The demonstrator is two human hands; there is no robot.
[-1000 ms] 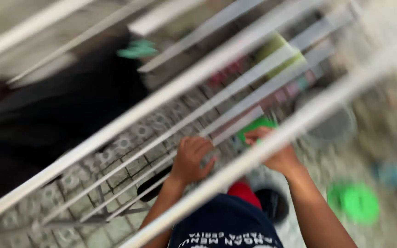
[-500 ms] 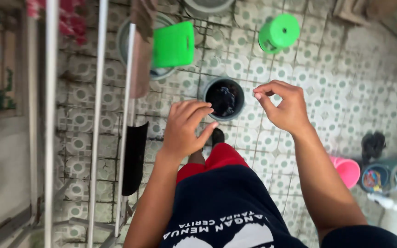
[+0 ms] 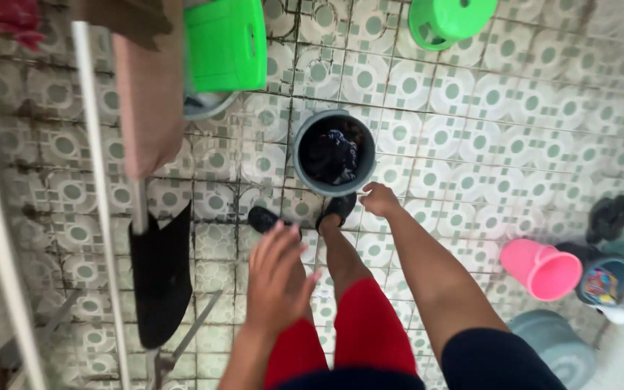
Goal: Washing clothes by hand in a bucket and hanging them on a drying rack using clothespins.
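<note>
Right hand [image 3: 378,198] reaches open-fingered to the grey bucket's [image 3: 301,170] rim, dark clothes [image 3: 332,155] not yet lifted, left hand [image 3: 277,278] open and empty above the tiled floor [image 3: 471,123].

green stool [image 3: 451,19] | pink bucket [image 3: 543,269] | drying rack [image 3: 100,188] | patterned floor tiles [image 3: 485,123]

One head-worn camera looks steeply down from standing height at the tiled floor [image 3: 471,130]

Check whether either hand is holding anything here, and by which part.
Nothing is held. The right hand reaches down beside the grey bucket of dark laundry; the left hand hangs open and empty.
</note>
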